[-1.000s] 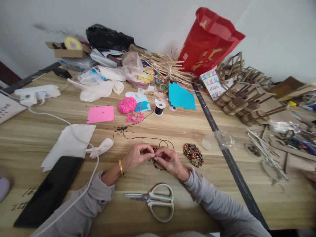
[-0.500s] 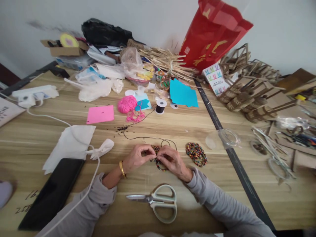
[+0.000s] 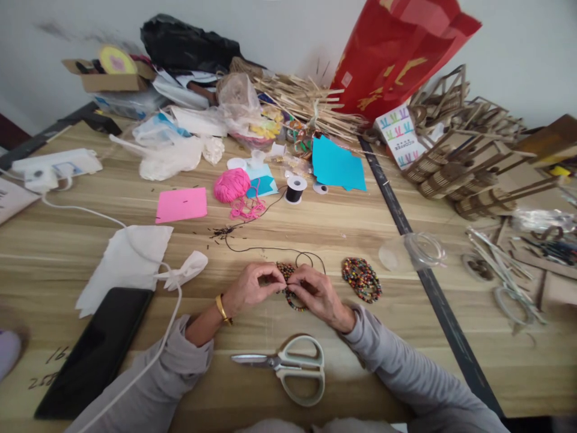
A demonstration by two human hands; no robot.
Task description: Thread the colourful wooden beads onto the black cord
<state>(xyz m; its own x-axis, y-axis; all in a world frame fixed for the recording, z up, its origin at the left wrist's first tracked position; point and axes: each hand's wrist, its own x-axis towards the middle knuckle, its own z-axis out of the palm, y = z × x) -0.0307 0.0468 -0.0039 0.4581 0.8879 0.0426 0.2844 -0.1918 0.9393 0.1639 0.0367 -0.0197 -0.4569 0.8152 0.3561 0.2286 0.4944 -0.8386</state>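
Wooden-top desk (image 3: 360,222) with black strip; left hand (image 3: 250,290) and right hand (image 3: 318,294) meet at the centre.
Grey-handled metal scissors (image 3: 273,361) lie below, unused; white patterned box (image 3: 399,135), upper right, reads "COFFEE". One multicoloured beaded coil (image 3: 362,279) rests right; another colourful beaded bundle (image 3: 285,270) touches the fingers, seemingly unfinished. Both grips pinch narrowly; what is between, I cannot tell.

Can't make out what the left hand (image 3: 255,287) and right hand (image 3: 318,294) are pinching, too tiny. They partly cover the beads (image 3: 288,278) behind them. Way beyond the hands, the red bag (image 3: 396,60) gets chopped off up top.
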